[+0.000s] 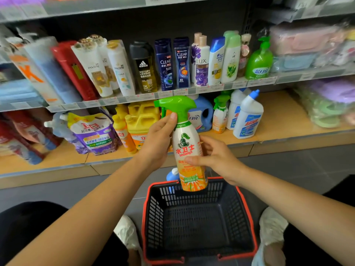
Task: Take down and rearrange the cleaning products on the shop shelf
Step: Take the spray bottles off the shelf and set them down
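left hand [157, 144] is gripping the spray bottle [189, 148] neck, right hand [217, 160] fingers pinching its body; loosening early is risking a drop onto the basket [211, 194] rim.

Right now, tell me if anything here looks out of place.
A blue bottle shows behind the far wall of the basket, seemingly on the floor, not the shelf. Nothing looks spilled or damaged.

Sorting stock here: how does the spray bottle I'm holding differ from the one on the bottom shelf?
The held spray bottle is over the basket, left hand gripping its neck, right hand its body; the shelf spray bottle stands untouched beside white bottles. The held one leans slightly; the shelf one is upright. Both have green trigger heads and white-orange bodies.
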`<act>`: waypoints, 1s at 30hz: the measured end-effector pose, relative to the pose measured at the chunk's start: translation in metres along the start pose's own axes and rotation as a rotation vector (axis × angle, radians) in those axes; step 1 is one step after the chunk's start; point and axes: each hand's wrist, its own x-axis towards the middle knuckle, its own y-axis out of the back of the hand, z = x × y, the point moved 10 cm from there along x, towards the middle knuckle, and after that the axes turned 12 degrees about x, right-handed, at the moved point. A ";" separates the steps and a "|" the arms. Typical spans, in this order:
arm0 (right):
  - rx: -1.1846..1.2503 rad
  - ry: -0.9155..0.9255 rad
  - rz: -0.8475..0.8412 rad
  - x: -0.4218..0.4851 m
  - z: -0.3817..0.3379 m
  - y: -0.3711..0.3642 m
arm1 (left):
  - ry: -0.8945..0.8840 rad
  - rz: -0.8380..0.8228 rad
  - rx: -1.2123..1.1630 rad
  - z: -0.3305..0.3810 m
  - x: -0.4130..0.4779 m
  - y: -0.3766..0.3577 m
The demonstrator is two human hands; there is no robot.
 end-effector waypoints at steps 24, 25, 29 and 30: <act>0.079 -0.205 -0.014 0.004 0.038 0.031 | 0.008 0.271 0.259 0.004 0.005 0.065; 0.083 -0.207 -0.018 0.004 0.038 0.032 | -0.017 0.203 0.236 0.006 0.008 0.059; 0.066 -0.193 -0.044 0.007 0.039 0.035 | -0.097 0.077 0.210 0.015 0.008 0.044; 0.056 -0.190 -0.047 0.007 0.040 0.035 | -0.110 0.059 0.201 0.017 0.006 0.040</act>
